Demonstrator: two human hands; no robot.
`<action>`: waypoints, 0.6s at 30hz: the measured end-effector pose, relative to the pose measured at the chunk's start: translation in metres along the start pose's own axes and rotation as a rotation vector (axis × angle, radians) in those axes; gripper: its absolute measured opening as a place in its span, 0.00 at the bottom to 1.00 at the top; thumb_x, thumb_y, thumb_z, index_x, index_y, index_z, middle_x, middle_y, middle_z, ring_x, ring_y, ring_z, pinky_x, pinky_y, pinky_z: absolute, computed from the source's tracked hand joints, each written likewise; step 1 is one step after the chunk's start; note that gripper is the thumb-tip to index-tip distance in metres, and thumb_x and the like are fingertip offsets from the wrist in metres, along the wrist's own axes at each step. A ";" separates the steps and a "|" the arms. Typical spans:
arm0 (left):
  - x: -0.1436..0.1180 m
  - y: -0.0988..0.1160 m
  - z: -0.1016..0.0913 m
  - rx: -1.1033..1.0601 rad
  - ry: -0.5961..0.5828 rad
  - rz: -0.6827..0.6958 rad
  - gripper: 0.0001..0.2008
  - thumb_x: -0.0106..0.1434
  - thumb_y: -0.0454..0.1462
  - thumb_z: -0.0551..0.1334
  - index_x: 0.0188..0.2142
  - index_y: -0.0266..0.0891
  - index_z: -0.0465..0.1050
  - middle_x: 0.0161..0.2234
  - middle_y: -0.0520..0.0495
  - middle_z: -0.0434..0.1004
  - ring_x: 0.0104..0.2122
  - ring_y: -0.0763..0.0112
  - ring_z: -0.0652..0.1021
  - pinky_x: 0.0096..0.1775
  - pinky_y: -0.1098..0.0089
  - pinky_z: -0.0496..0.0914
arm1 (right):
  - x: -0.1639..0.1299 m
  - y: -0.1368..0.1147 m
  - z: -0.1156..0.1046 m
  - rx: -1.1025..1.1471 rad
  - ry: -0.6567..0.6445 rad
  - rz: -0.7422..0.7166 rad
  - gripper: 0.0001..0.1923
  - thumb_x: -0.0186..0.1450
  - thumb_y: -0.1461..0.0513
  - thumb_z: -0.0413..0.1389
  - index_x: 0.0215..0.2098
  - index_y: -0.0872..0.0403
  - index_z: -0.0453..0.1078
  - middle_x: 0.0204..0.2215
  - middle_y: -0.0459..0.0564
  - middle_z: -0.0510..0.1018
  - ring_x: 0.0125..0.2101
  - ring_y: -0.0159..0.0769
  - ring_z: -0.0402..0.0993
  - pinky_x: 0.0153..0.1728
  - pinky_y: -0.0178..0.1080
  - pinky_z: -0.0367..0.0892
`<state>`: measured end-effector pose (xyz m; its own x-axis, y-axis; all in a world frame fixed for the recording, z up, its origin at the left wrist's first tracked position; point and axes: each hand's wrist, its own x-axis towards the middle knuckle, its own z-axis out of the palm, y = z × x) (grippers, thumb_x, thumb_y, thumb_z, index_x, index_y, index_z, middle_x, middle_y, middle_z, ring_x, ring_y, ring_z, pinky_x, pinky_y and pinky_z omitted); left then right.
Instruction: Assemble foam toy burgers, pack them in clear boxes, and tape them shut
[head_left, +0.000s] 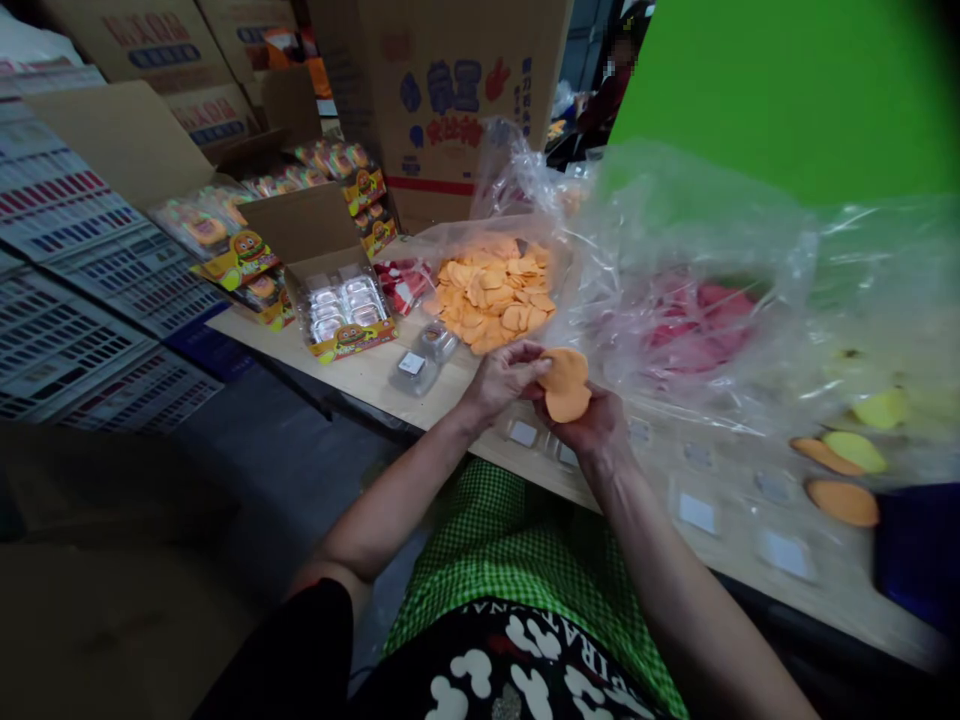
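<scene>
Holding what look like two flat, rounded orange pieces (pixel 566 385) mid-frame, the left hand (pixel 504 380) pinches an edge; the right hand (pixel 600 425) cups below, its fingers partly hidden. I'd judge the yellow-fronted cardboard display box (pixel 352 342) at centre left packed, while plenty of loose orange pieces (pixel 495 290) lie heaped, upper centre, on the pale wooden tabletop (pixel 351 374).
</scene>
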<state>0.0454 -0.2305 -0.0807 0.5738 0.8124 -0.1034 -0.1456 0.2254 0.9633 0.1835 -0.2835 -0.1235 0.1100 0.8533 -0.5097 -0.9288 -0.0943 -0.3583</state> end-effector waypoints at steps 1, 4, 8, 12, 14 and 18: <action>0.002 0.003 -0.003 -0.041 0.002 -0.040 0.10 0.61 0.36 0.67 0.40 0.36 0.71 0.37 0.49 0.76 0.30 0.76 0.77 0.32 0.74 0.75 | 0.002 0.002 0.001 0.017 0.018 0.024 0.19 0.57 0.67 0.49 0.46 0.55 0.70 0.32 0.53 0.81 0.28 0.39 0.77 0.24 0.37 0.75; 0.009 0.009 -0.017 -0.057 0.052 -0.088 0.08 0.63 0.37 0.65 0.39 0.37 0.69 0.36 0.50 0.75 0.29 0.76 0.77 0.31 0.73 0.75 | 0.007 0.006 0.000 0.032 -0.008 0.078 0.19 0.57 0.68 0.49 0.46 0.54 0.69 0.32 0.52 0.80 0.25 0.36 0.75 0.20 0.33 0.72; 0.011 -0.001 -0.053 0.301 0.253 0.206 0.07 0.63 0.37 0.65 0.36 0.36 0.70 0.31 0.52 0.73 0.27 0.77 0.73 0.28 0.77 0.68 | 0.007 0.002 -0.006 0.025 -0.068 0.083 0.22 0.56 0.69 0.49 0.48 0.54 0.67 0.35 0.52 0.80 0.26 0.34 0.75 0.16 0.28 0.69; -0.006 -0.034 -0.090 0.892 0.206 0.503 0.01 0.63 0.33 0.64 0.35 0.36 0.73 0.34 0.47 0.75 0.35 0.70 0.75 0.38 0.71 0.71 | -0.002 -0.009 -0.010 -0.028 -0.058 0.083 0.21 0.56 0.69 0.49 0.48 0.55 0.67 0.33 0.54 0.79 0.23 0.33 0.72 0.14 0.27 0.67; -0.015 -0.053 -0.103 1.160 0.048 0.575 0.03 0.64 0.31 0.61 0.35 0.36 0.74 0.37 0.44 0.76 0.40 0.66 0.76 0.45 0.66 0.72 | -0.008 -0.012 -0.009 -0.032 -0.060 0.091 0.20 0.56 0.69 0.49 0.47 0.55 0.66 0.33 0.54 0.79 0.22 0.32 0.71 0.13 0.27 0.66; -0.024 -0.072 -0.115 1.440 -0.173 0.601 0.09 0.67 0.29 0.56 0.39 0.36 0.76 0.41 0.41 0.75 0.45 0.64 0.76 0.49 0.63 0.72 | -0.014 -0.012 -0.007 -0.004 -0.026 0.097 0.19 0.56 0.69 0.49 0.46 0.56 0.66 0.33 0.55 0.78 0.21 0.31 0.70 0.13 0.26 0.65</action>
<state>-0.0505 -0.2044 -0.1764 0.8134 0.4991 0.2988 0.4255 -0.8607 0.2796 0.1959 -0.2981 -0.1172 0.0101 0.8532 -0.5214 -0.9333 -0.1791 -0.3112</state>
